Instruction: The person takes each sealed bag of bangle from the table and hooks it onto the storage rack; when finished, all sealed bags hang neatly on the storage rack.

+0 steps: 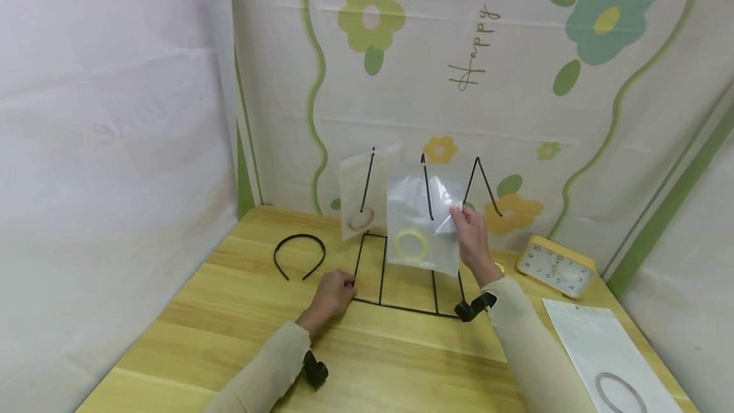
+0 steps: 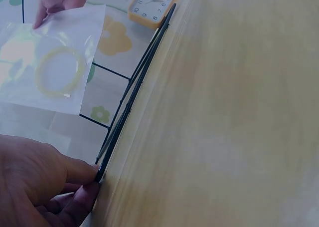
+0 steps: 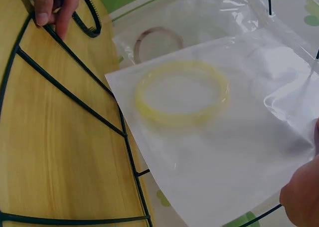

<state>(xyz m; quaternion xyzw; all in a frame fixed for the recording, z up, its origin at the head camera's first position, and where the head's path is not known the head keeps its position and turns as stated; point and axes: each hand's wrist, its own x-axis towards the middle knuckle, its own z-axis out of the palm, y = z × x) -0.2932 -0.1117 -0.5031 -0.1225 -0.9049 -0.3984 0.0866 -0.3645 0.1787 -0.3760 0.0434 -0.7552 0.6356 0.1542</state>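
My left hand (image 1: 335, 292) pinches the near left corner of the black wire rack (image 1: 407, 308), whose base lies on the wooden table; in the left wrist view the thumb and a finger close on the wire. My right hand (image 1: 473, 238) grips the right edge of a clear zip bag (image 1: 441, 250) with a yellow ring-shaped bangle (image 3: 182, 118) inside. This bag overlaps the middle upright hook (image 1: 428, 193) of the rack. On the left hook hangs another clear bag (image 1: 350, 187) with a brownish ring (image 3: 158, 29) inside. The right hook (image 1: 487, 183) carries no bag.
A black toothed headband (image 1: 299, 236) lies left of the rack. At the back right leans a yellow-framed clock (image 1: 556, 266). A white bag (image 1: 596, 330) with a ring in it lies near the right table edge. A flower-printed curtain (image 1: 401, 101) stands behind.
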